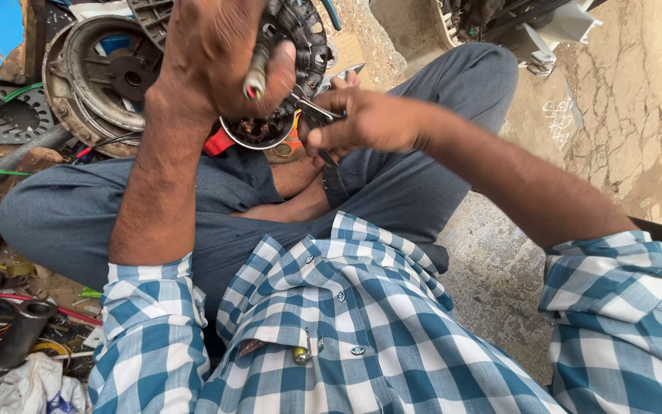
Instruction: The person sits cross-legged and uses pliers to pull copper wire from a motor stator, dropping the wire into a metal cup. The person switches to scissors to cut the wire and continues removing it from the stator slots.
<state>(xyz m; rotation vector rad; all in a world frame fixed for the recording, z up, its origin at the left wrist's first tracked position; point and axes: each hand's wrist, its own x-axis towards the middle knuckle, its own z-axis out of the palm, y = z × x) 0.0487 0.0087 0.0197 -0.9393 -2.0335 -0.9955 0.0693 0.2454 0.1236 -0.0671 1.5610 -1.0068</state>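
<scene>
My left hand (212, 57) grips a round black toothed motor part (308, 34) with a grey sleeved wire end pinched under the thumb. Below that hand sits a small metal cup (258, 132) of dark windings. My right hand (365, 119) is closed on a pair of metal pliers (317, 111), whose jaws point left at the part, just under my left thumb. I sit cross-legged in grey trousers and a blue checked shirt.
A rusty round metal housing (90, 77) lies at the upper left beside a perforated plate (9, 115). A dark pipe piece (21, 333), red and green wires and a white rag (36, 387) lie at the lower left. Cracked concrete floor (614, 130) is on the right.
</scene>
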